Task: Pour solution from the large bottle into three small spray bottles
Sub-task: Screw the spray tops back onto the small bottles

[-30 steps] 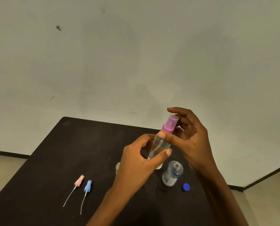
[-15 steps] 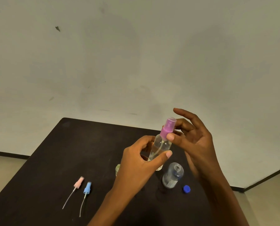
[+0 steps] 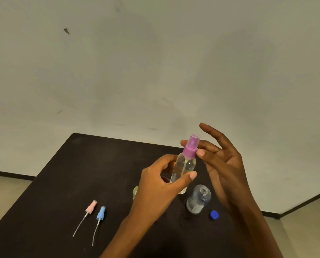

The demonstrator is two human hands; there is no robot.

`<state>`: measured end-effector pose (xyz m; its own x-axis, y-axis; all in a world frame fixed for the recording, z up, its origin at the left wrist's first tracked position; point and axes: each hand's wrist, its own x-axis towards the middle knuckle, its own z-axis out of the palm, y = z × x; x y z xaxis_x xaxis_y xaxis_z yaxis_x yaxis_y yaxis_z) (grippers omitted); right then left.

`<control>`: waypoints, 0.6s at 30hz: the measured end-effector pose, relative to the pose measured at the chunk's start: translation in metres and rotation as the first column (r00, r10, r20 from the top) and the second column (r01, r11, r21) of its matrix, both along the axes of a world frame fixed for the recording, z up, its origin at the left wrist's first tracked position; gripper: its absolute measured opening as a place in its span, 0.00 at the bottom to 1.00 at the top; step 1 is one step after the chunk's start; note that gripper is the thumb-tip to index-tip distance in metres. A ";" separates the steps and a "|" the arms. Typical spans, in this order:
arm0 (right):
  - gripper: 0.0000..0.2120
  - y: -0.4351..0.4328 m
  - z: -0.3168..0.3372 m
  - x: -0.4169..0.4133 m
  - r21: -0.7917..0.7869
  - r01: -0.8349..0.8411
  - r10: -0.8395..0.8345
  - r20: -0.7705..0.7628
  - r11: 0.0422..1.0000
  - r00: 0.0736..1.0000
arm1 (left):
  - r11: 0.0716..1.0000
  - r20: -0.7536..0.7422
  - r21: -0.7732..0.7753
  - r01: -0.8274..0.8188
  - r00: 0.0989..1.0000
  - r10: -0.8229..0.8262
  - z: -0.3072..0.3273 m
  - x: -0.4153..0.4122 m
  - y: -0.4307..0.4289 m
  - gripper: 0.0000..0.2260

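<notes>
My left hand (image 3: 159,185) holds a small clear spray bottle (image 3: 184,166) upright above the black table (image 3: 81,174); clear liquid sits inside it and a purple spray cap (image 3: 190,147) tops it. Beside the cap my right hand (image 3: 222,161) has its fingers spread, thumb tip and a fingertip touching the purple collar. The large clear bottle (image 3: 198,200) stands uncapped on the table below, its blue cap (image 3: 214,214) lying to its right. Another small bottle (image 3: 135,191) peeks out behind my left hand, mostly hidden.
A pink spray head (image 3: 90,207) and a blue spray head (image 3: 100,213), each with a long dip tube, lie on the table's left part. A pale wall rises behind the table, with floor at both sides.
My right hand has loosened from around the purple cap and spread its fingers. The bottle has stayed in my left hand, tilting slightly more upright.
</notes>
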<state>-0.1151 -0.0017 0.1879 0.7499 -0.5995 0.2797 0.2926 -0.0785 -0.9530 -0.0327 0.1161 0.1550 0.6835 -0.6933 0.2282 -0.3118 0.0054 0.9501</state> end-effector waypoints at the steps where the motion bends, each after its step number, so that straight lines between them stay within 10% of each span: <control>1: 0.23 0.001 0.001 0.000 -0.003 0.009 -0.009 0.007 1.000 1.000 | 1.000 0.005 -0.007 -0.003 1.000 0.003 0.000 0.000 0.000 0.18; 18: 0.34 -0.001 -0.004 0.002 -0.009 -0.077 0.076 -0.040 0.997 0.996 | 1.000 -0.014 -0.005 0.014 1.000 -0.014 0.001 -0.001 0.000 0.16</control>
<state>-0.1134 -0.0031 0.1844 0.8041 -0.5373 0.2545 0.2599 -0.0673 -0.9633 -0.0333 0.1162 0.1560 0.6769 -0.7018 0.2220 -0.2984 0.0141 0.9543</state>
